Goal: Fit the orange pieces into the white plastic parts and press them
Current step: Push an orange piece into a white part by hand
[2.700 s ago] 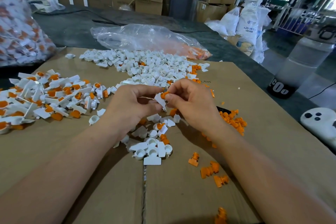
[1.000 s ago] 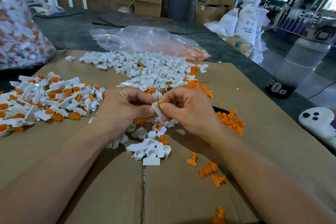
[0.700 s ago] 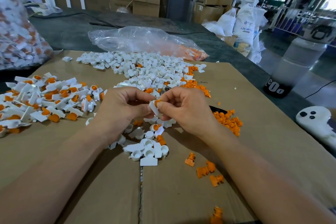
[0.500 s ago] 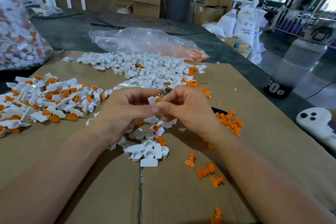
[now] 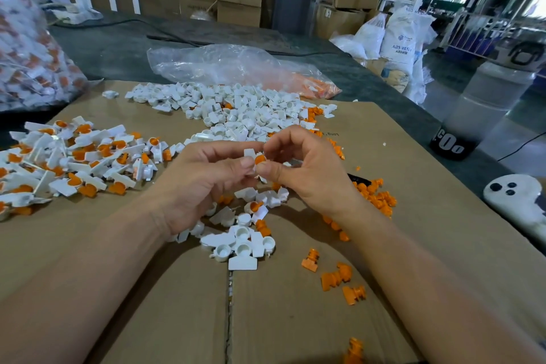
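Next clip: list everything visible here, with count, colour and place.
cardboard: one sheet, brown, under the heaps
white plastic part: one, white, held at centre
orange piece: one, orange, at that part's opening
bare white parts: many, white, far-centre heap
fitted parts: many, white and orange, left heap
loose orange pieces: many, orange, right side
plastic bag: one, clear, beyond the cardboard
bottle: one, clear, far right
controller: one, white, right edge
left hand: holds the white plastic part
right hand: pinches the orange piece

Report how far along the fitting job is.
Done: a pile of fitted parts lies at the left. In hand: the left hand holds a white part while the right hand pinches an orange piece into it. Remaining: a heap of empty white parts and loose orange pieces.
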